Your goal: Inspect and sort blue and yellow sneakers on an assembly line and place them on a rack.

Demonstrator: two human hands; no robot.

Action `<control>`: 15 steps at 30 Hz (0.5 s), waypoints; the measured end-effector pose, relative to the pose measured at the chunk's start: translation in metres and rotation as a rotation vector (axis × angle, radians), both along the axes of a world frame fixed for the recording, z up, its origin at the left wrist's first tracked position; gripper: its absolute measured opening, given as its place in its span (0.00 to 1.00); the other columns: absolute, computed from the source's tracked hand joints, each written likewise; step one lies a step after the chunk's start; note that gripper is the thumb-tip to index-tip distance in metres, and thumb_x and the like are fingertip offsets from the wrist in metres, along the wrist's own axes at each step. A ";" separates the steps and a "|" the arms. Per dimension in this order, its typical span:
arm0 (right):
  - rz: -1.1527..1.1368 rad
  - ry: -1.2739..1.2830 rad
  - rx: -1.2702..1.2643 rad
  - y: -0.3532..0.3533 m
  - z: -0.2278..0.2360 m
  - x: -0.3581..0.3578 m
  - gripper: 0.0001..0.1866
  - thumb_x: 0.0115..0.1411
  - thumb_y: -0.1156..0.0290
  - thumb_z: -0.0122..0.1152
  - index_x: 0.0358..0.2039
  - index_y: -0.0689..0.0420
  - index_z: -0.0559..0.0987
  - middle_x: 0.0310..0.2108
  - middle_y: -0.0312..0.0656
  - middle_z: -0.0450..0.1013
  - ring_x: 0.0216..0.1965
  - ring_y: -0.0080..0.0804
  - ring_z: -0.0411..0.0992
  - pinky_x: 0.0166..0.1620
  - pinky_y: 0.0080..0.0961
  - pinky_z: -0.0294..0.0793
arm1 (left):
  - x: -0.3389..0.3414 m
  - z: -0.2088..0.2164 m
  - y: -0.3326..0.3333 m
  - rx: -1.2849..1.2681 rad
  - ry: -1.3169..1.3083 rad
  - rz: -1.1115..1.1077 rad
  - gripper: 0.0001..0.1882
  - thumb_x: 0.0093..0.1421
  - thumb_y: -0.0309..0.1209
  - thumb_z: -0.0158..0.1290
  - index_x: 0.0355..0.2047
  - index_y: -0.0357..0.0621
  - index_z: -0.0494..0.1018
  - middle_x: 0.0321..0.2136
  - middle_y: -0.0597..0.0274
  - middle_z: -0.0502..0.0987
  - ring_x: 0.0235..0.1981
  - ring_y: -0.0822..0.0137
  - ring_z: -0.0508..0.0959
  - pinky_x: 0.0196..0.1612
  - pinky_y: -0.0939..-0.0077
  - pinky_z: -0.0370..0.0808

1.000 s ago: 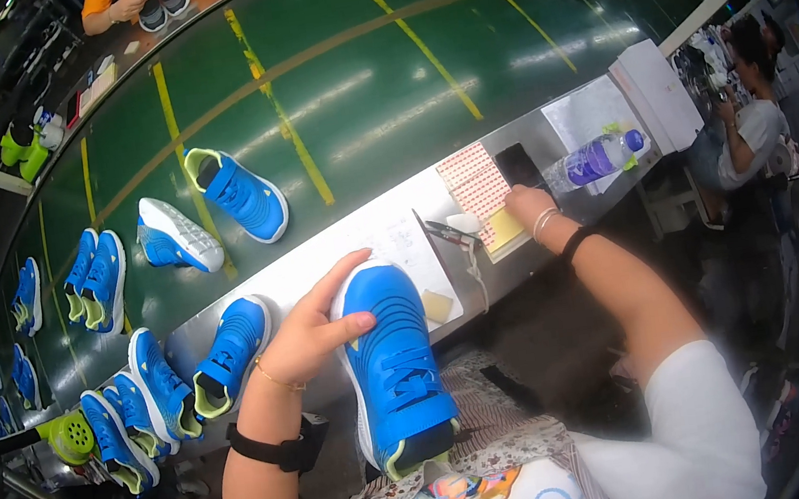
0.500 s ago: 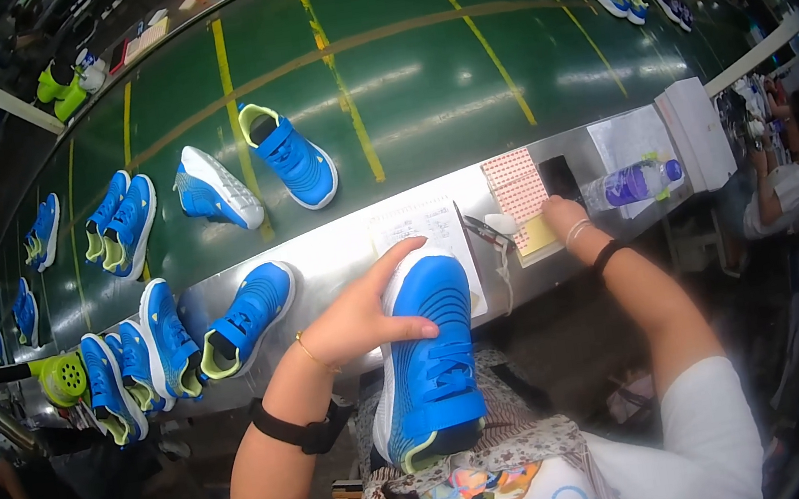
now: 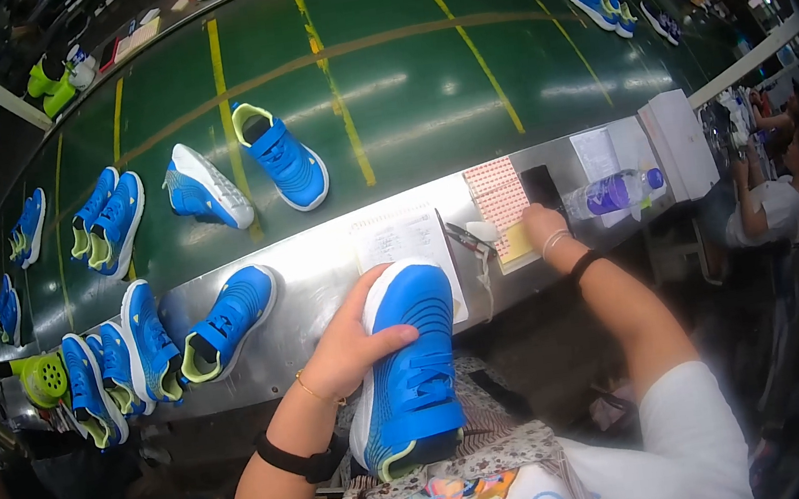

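Note:
My left hand [image 3: 356, 341] grips a blue sneaker [image 3: 415, 348] by its forefoot, thumb across the upper and fingers hidden around the side. The shoe has a white sole, a strap and a lime lining, and its toe points away from me. My right hand [image 3: 544, 222] is closed at the right edge of a sheet with rows of red marks [image 3: 496, 194], beside a yellow patch [image 3: 517, 240]. Its fingertips are hard to see, and I cannot make out what is between them. A black phone [image 3: 542, 188] lies just beyond that hand.
On the metal ledge [image 3: 315, 261] are a written sheet [image 3: 401, 244], a small cutting tool [image 3: 466, 237], a bottle with a purple label [image 3: 614, 192] and a white box [image 3: 679, 147]. Blue sneakers [image 3: 232, 317] crowd its left end. More shoes [image 3: 282, 159] stand on the green conveyor [image 3: 400, 98].
The whole view has shifted a little, so the ledge and shoes sit further left. My left hand keeps its hold on the sneaker; my right hand stays by the marked sheet.

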State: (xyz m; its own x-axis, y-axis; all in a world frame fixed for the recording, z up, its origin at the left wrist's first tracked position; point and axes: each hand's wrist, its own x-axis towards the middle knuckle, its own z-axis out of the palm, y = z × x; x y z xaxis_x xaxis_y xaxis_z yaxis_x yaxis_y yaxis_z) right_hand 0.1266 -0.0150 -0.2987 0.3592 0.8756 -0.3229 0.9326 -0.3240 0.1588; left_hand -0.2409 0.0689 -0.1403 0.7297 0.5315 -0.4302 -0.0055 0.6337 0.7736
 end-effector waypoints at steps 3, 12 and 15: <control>-0.150 0.208 0.149 0.002 0.020 0.010 0.07 0.53 0.73 0.50 0.28 0.62 0.75 0.31 0.49 0.73 0.30 0.44 0.73 0.35 0.32 0.74 | 0.000 0.005 0.000 0.012 -0.034 -0.057 0.46 0.39 0.28 0.64 0.57 0.40 0.51 0.47 0.54 0.65 0.49 0.63 0.66 0.52 0.69 0.63; 0.912 0.704 0.628 0.052 0.226 -0.154 0.08 0.42 0.74 0.58 0.27 0.57 0.76 0.25 0.38 0.69 0.26 0.27 0.71 0.28 0.20 0.72 | -0.004 0.007 0.003 0.222 0.086 -0.129 0.41 0.43 0.38 0.63 0.54 0.40 0.56 0.45 0.50 0.68 0.47 0.63 0.68 0.50 0.72 0.64; 1.114 0.485 0.565 0.059 0.239 -0.176 0.08 0.39 0.71 0.55 0.23 0.57 0.74 0.23 0.36 0.66 0.26 0.24 0.69 0.27 0.22 0.70 | -0.002 0.007 0.006 0.283 0.108 -0.184 0.42 0.42 0.32 0.64 0.55 0.40 0.54 0.46 0.55 0.67 0.47 0.66 0.67 0.49 0.72 0.66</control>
